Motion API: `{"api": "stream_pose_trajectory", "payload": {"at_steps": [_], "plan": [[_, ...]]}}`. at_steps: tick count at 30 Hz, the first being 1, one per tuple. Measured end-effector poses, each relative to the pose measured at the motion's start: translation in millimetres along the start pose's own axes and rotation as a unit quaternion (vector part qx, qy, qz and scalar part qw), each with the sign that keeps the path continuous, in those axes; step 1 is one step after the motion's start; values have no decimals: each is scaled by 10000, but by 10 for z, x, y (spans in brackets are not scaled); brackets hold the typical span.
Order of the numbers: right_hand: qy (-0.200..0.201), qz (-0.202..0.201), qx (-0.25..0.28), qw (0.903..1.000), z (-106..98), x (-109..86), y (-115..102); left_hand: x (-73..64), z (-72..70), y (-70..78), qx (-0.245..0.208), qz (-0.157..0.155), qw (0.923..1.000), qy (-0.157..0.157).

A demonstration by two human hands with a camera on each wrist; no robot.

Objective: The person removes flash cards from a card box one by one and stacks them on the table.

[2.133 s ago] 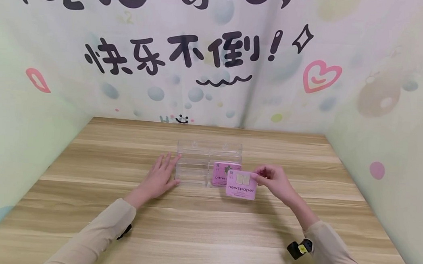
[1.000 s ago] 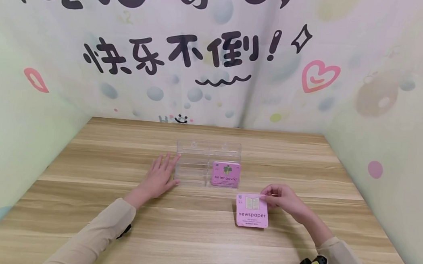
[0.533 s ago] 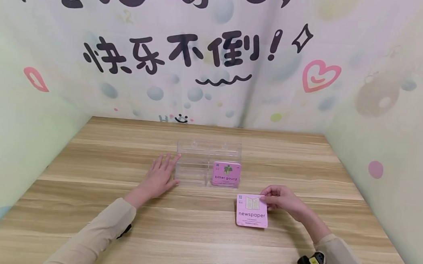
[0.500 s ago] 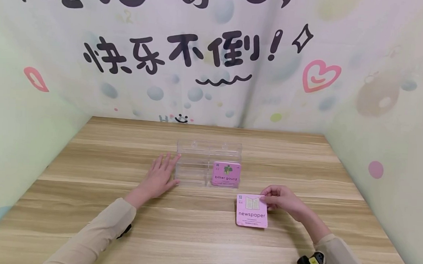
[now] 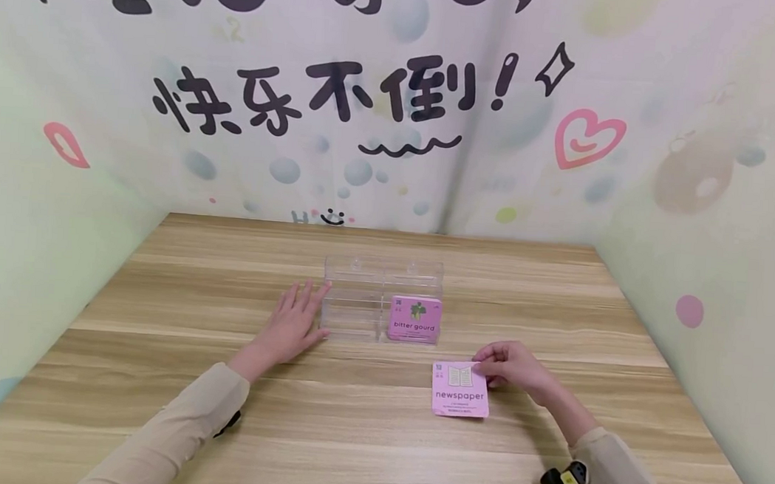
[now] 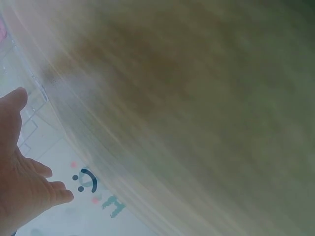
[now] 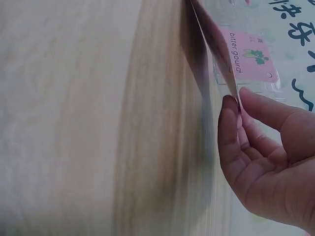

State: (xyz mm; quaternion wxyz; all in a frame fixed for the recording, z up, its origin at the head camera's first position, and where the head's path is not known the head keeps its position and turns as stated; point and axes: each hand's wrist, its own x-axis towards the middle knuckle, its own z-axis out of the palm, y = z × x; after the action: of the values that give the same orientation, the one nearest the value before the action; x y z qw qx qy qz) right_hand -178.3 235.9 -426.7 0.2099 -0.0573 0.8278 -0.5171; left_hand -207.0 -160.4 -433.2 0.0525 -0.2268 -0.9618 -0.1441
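Between thumb and fingers, my right hand (image 5: 511, 369) pinches the upper right corner of a pink flash card (image 5: 459, 398) printed "newspaper" with a picture of an open paper. In the right wrist view this card (image 7: 216, 44) appears nearly edge-on, tilted over the tabletop. My left hand (image 5: 289, 326) lies with fingers spread, its fingertips at the left side of a transparent plastic rack (image 5: 353, 293) with two columns. A second pink card (image 5: 414, 319), reading "bitter gourd", stands in the rack's lower right compartment. The rack's left column holds no card.
A wood-grain table (image 5: 348, 447) extends beneath both hands. Behind it hangs a white printed backdrop (image 5: 338, 172) with black lettering, and pale side walls (image 5: 714, 240) flank the table. A black wrist camera (image 5: 562, 481) is strapped to the right wrist.
The right hand has drawn the newspaper card from in front of the bitter gourd card toward the near right, then lowered it slightly. The left hand keeps its place by the rack.
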Motion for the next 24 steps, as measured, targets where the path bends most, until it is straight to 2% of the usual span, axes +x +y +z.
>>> {"api": "stream_pose_trajectory", "payload": {"at_steps": [7,24], "plan": [[462,121,-383,9981,59,-32,-35,3,3,-1,42,11,10000,15],[724,-37,-478,9962,91,-53,-55,4,1,0,87,17,10000,8]]}}
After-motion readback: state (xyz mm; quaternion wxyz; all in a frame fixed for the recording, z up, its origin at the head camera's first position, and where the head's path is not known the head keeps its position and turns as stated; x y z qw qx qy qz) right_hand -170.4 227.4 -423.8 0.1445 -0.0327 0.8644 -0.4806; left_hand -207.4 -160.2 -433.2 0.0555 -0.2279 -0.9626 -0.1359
